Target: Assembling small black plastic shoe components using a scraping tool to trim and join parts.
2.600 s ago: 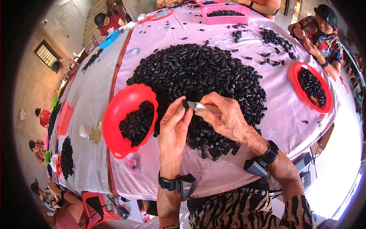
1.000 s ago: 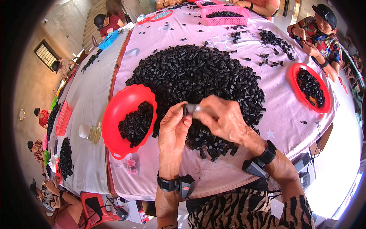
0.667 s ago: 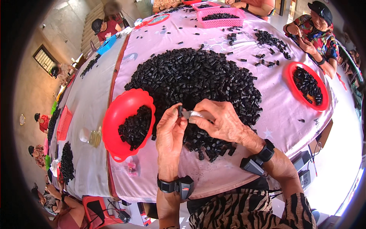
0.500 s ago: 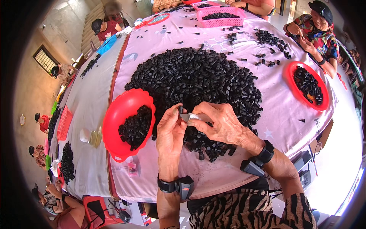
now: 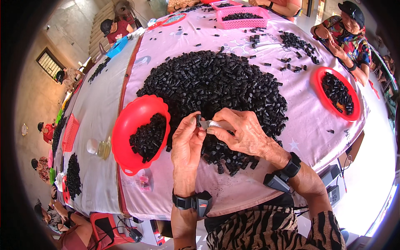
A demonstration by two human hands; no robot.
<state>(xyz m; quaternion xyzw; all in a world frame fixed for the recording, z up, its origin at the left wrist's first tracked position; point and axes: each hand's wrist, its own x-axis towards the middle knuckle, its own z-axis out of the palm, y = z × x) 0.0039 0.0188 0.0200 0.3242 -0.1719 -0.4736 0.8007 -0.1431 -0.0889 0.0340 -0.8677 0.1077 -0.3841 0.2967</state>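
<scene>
My left hand (image 5: 187, 139) pinches a small black cylindrical part (image 5: 198, 120) between thumb and fingers, in front of the large pile. Closed around a short blade (image 5: 204, 124) with a whitish wrapped grip is my right hand (image 5: 243, 132); the blade's end meets the black part. Beneath and beyond both hands spreads a big heap of black parts (image 5: 212, 83) on the pink cloth. Just left of my left hand, a red scalloped bowl (image 5: 127, 121) holds more of these parts along its right side.
Across the pink-clothed table (image 5: 166, 200) stand a red tray of parts (image 5: 318, 83) at right and a pink basket (image 5: 243, 23) at the far side. A clear jar (image 5: 103, 150) stands left of the bowl. Several co-workers sit around the table; one (image 5: 346, 41) is at far right.
Both hands stay together at nearly the same spot, the blade still against the black part. The co-worker at far right has shifted their hands slightly.
</scene>
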